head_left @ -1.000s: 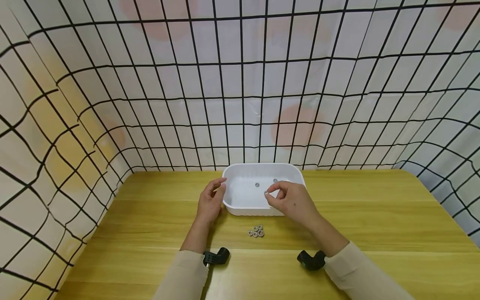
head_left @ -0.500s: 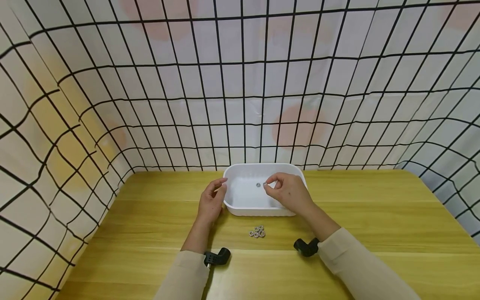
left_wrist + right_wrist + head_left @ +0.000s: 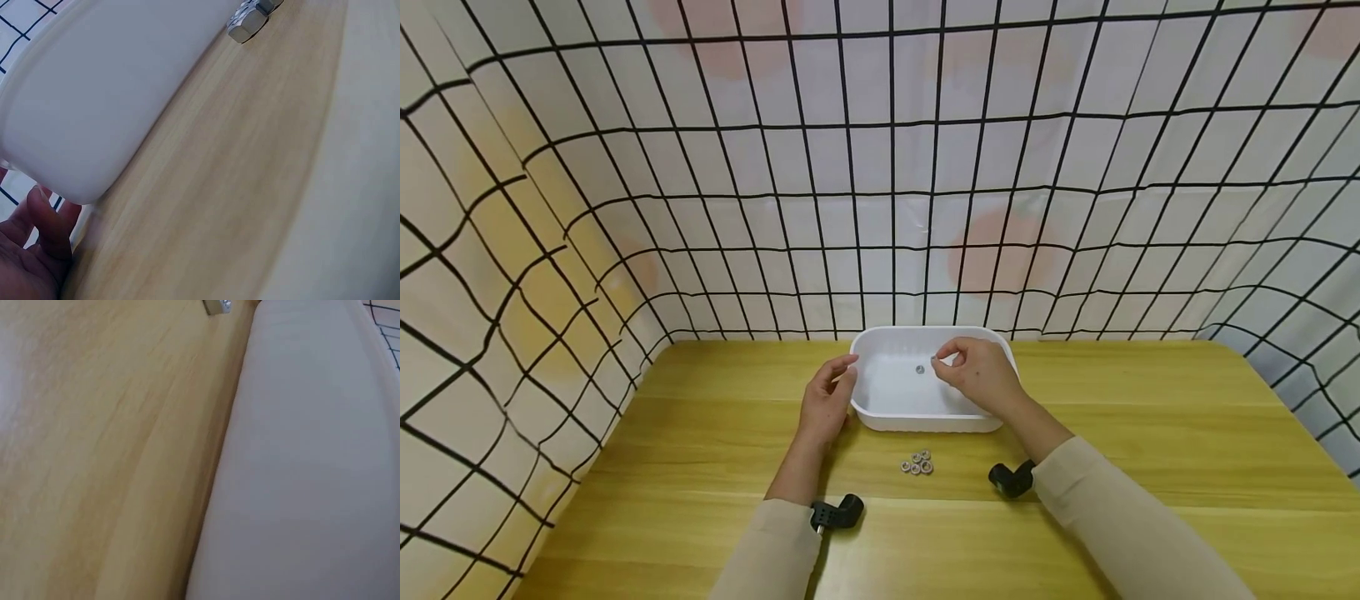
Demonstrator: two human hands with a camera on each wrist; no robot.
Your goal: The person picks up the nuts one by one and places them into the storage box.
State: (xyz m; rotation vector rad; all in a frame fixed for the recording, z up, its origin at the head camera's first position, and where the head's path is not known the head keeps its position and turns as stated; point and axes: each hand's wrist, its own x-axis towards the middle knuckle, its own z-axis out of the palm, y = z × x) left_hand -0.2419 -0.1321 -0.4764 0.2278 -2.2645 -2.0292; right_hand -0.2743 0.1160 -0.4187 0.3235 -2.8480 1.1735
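My right hand (image 3: 981, 377) hovers over the right half of a white plastic tray (image 3: 891, 423), thumb and forefinger pinching a small metal nut (image 3: 934, 359) that is mostly hidden by the fingertips. Another nut (image 3: 920, 369) lies on the tray floor to the left of those fingertips. At the tray's left end, my left hand (image 3: 826, 404) rests against the side with its fingers loosely bent; its thumb (image 3: 47, 219) shows by the tray's corner in the left wrist view. Several hex nuts (image 3: 917, 462) sit in a cluster on the table in front of the tray. The right wrist view shows no hand.
A wooden table (image 3: 715, 467) extends around the tray on both sides. Behind it hangs a pale curtain with a black grid (image 3: 895, 200), which also closes in the left and right sides. A black wrist camera (image 3: 841, 512) sticks out beside the left sleeve.
My right hand has moved farther back over the tray, still pinching the nut. A second nut seen in the tray earlier is now out of sight around the right hand. My left hand stays put.
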